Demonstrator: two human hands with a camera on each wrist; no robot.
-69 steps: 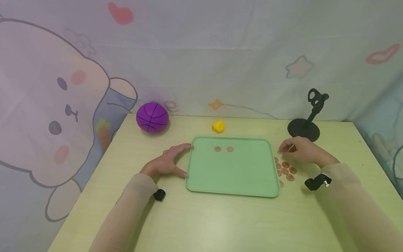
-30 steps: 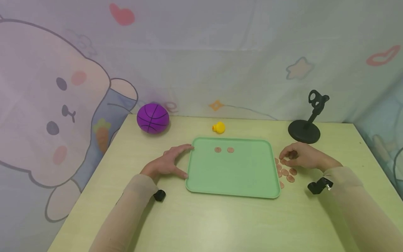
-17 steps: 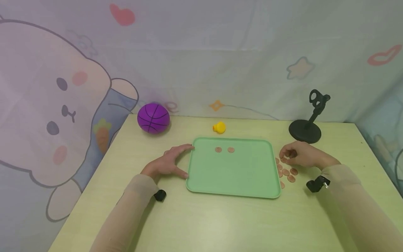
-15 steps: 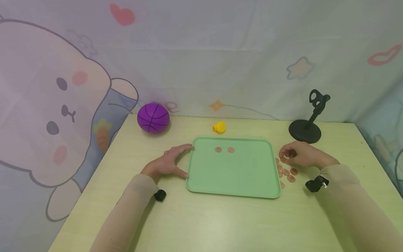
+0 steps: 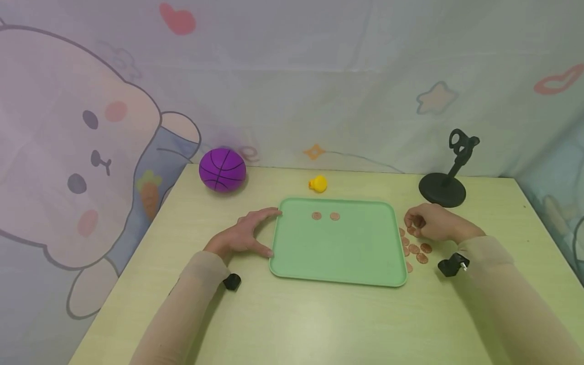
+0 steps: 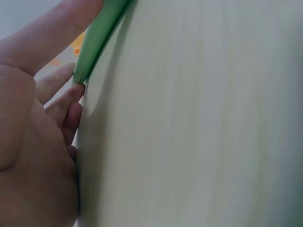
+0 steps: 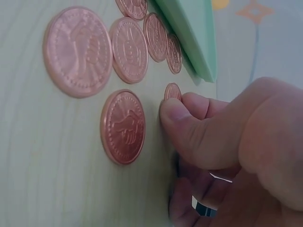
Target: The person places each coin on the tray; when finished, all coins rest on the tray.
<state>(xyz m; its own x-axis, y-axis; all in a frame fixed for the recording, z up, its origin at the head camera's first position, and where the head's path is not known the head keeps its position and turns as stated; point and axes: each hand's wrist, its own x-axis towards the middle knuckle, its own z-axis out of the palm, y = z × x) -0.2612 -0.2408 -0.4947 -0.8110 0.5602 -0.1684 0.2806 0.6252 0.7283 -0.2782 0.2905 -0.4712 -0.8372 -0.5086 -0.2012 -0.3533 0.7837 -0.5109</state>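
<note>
A light green tray [image 5: 337, 248] lies on the table with two copper coins, a left coin [image 5: 316, 216] and a right coin [image 5: 335, 216], near its far edge. My left hand [image 5: 239, 237] touches the tray's left rim, thumb and fingers spread apart; the left wrist view shows the fingertips at the green rim [image 6: 90, 52]. Beside the tray's right edge, my right hand [image 5: 433, 221] pinches a copper coin [image 7: 172, 91] between thumb and index finger, low over the table. Several loose coins lie close by, among them a dark one [image 7: 124, 126] and a larger-looking one [image 7: 78, 52].
A purple basketball [image 5: 222, 170] sits at the table's back left corner. Behind the tray stands a small yellow toy [image 5: 318, 184]. A black stand [image 5: 442, 189] with a round base is just beyond my right hand. A printed cloth [image 5: 292, 91] hangs behind the table.
My right hand has come down from above the pile onto a coin at its far side and now pinches it. Its wrist has shifted slightly left. The left hand keeps its place.
</note>
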